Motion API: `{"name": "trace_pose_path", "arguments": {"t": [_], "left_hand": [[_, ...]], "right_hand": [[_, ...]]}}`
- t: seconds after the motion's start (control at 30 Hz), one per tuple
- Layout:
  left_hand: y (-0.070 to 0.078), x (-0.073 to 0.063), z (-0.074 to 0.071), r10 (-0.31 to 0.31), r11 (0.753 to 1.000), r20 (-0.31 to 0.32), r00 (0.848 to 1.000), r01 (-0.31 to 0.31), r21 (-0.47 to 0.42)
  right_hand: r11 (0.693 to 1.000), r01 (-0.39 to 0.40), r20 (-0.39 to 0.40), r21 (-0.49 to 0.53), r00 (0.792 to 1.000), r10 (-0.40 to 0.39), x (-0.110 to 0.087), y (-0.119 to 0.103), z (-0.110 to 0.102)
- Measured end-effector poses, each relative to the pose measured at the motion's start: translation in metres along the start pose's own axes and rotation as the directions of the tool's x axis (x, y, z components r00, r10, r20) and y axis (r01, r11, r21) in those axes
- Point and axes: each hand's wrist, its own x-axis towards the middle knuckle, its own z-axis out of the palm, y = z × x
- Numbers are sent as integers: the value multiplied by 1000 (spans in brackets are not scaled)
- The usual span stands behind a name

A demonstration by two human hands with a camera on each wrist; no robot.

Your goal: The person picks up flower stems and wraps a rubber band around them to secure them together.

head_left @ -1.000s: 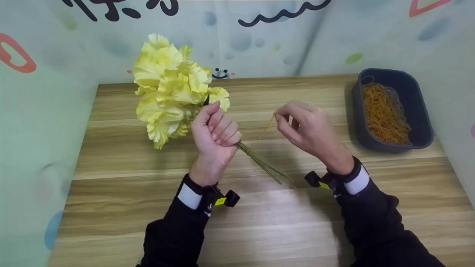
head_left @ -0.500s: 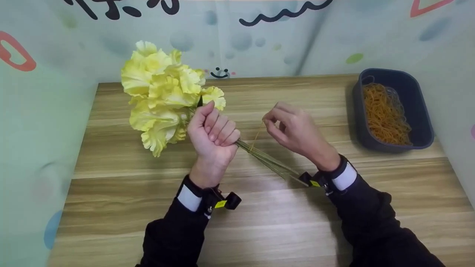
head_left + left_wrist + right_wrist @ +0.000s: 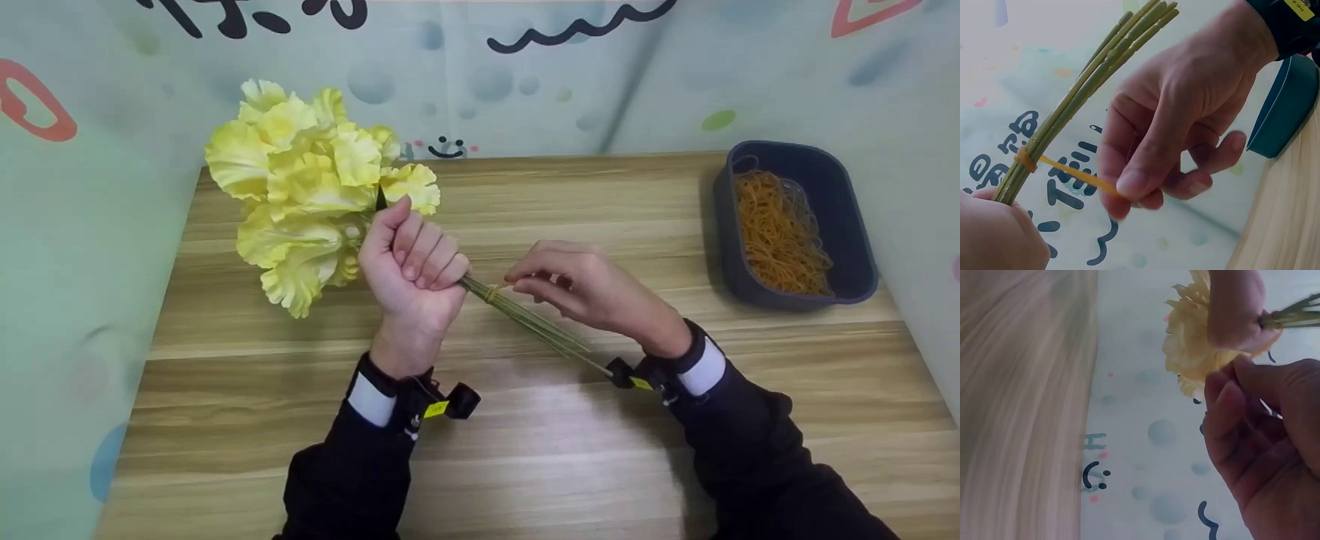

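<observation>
My left hand [image 3: 416, 277] grips a bunch of yellow flowers [image 3: 300, 180] by the stems, blooms toward the upper left. The green stems [image 3: 536, 322] come out below the fist and slant down to the right. A rubber band [image 3: 1026, 160] is wound round the stems just past the left hand. Its stretched loop runs to my right hand [image 3: 600, 292], which pinches the end between thumb and index finger, as the left wrist view shows. In the right wrist view the left hand hides part of the blooms.
A dark blue bin [image 3: 855, 225] at the right of the wooden table [image 3: 525, 465] holds a heap of rubber bands [image 3: 776, 232]. A printed backdrop [image 3: 510, 97] rises behind the table and along its sides.
My right hand has moved left and down to the stems, and the band it pinches now sits close around them. The left hand has shifted a little left with the flowers.
</observation>
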Motion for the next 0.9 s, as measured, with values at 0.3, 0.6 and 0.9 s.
{"name": "trace_pose_path", "arguments": {"t": [0.3, 0.6, 0.9], "left_hand": [[-1, 1, 0, -72, 997, 21, 997, 71, 16], [-2, 1, -3, -94, 993, 3, 996, 94, 65], [-4, 1, -3, -109, 992, -9, 994, 110, 66]], "right_hand": [[968, -194, 102, 162, 979, 179, -7, -6, -18], [967, -119, 104, 224, 990, 98, -8, -5, -23], [973, -139, 142, 182, 983, 114, -8, -10, -22]]}}
